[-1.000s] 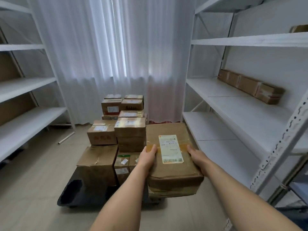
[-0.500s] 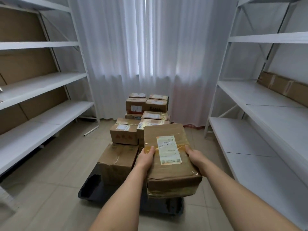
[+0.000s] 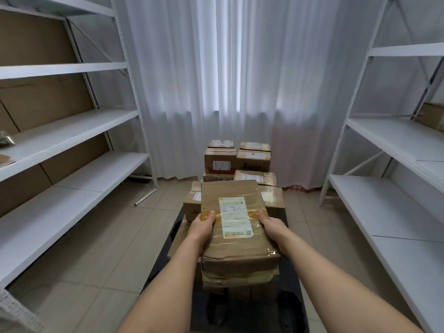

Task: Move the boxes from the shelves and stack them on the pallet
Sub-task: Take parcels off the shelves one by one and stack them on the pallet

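Note:
I hold a taped brown cardboard box with a white shipping label out in front of me. My left hand grips its left side, thumb on top. Its right side is gripped by my right hand. The box hangs above the black pallet on the floor. Several stacked cardboard boxes stand on the pallet beyond the held box, partly hidden by it.
White metal shelves line the left wall and white shelves line the right. One brown box sits on the right shelf at the edge of view. A white tube lies on the tiled floor. White curtains hang behind.
My view has swung left, so the pallet now lies straight ahead between both shelf units. The box stays gripped in both hands and now sits over the pallet.

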